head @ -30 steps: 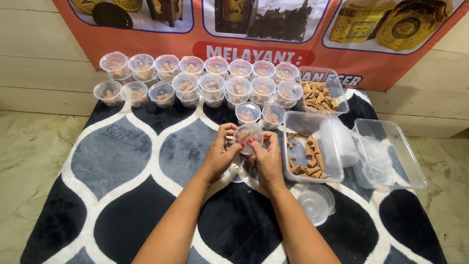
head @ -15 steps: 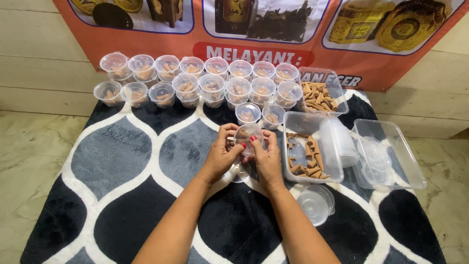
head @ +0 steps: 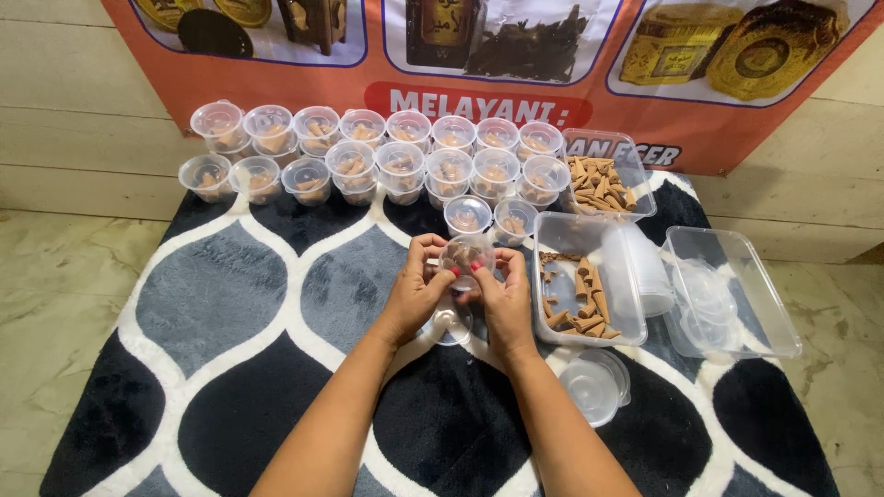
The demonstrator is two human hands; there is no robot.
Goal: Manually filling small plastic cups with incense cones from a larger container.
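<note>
Two hands are closed on one small clear cup (head: pixel 467 253) of brown cones, raised above the rug (head: pixel 230 304): the left hand (head: pixel 416 290) is clasped on its left side, the right hand (head: pixel 502 294) on its right, both equally near. About eighteen filled cups (head: pixel 368 152) are ranged well beyond. Further right, two cone trays (head: pixel 589 290), one empty tray (head: pixel 737 294) and lids (head: pixel 597 387) are seen.

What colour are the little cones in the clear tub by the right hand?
Light brown cones in the tub, shown best by the head view.
</note>
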